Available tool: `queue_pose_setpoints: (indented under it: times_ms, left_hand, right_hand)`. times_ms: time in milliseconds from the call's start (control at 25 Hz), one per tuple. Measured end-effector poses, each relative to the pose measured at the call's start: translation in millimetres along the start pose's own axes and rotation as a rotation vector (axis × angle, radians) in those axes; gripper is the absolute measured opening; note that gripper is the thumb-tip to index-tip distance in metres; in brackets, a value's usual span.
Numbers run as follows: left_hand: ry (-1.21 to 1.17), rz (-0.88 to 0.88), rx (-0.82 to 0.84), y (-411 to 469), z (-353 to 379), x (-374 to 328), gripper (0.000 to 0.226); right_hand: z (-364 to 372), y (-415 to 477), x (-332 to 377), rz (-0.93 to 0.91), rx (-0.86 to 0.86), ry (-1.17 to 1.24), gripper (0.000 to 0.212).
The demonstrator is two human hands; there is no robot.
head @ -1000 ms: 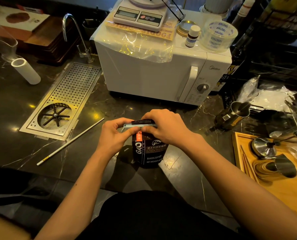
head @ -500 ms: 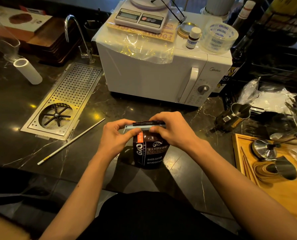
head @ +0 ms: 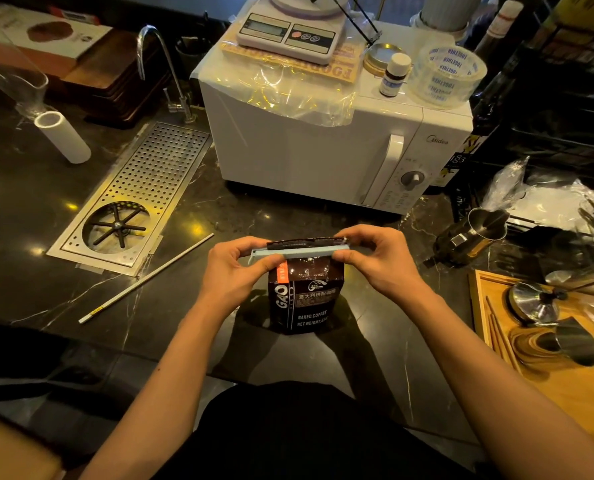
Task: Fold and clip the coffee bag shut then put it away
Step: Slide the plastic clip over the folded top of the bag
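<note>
Dark marble-veined countertop (head: 28, 216) is seen under warm light, with a white microwave (head: 309, 147) standing at its back as the landmark. Directly in front of the microwave, near the counter's front edge, a dark brown coffee bag (head: 306, 296) is stood upright on the stone. Its top is folded over, and a pale blue bar clip (head: 299, 252) is laid across the fold, level and parallel to the microwave's front. The clip's left end is pinched by the left hand (head: 233, 271), thumb in front and fingers behind, while its right end is pinched by the right hand (head: 378, 258) in the same way; both hands are closed on the clip. Whether the clip is fully snapped cannot be told. To the left of the microwave, a perforated metal drain tray (head: 157, 174) is set into the counter, and a thin white stick (head: 146, 278) is laid in front of it. To the right of the microwave, a steel pitcher (head: 475, 233) is tipped on its side, and a wooden tray (head: 475, 306) is placed nearer the front edge.
</note>
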State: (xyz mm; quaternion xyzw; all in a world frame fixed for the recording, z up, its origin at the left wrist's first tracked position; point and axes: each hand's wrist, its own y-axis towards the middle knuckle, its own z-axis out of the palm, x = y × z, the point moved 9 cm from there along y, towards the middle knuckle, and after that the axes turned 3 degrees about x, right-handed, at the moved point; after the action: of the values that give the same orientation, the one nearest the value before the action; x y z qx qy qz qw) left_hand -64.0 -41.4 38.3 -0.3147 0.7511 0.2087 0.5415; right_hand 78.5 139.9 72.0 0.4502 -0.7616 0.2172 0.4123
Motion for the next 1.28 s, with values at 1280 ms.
queue_pose_setpoints:
  times_ms: [1280]
  left_hand:
    - [0.046, 0.13, -0.06, 8, 15, -37, 0.009]
  right_hand:
    - [21, 5, 32, -0.104, -0.112, -0.051, 0.013]
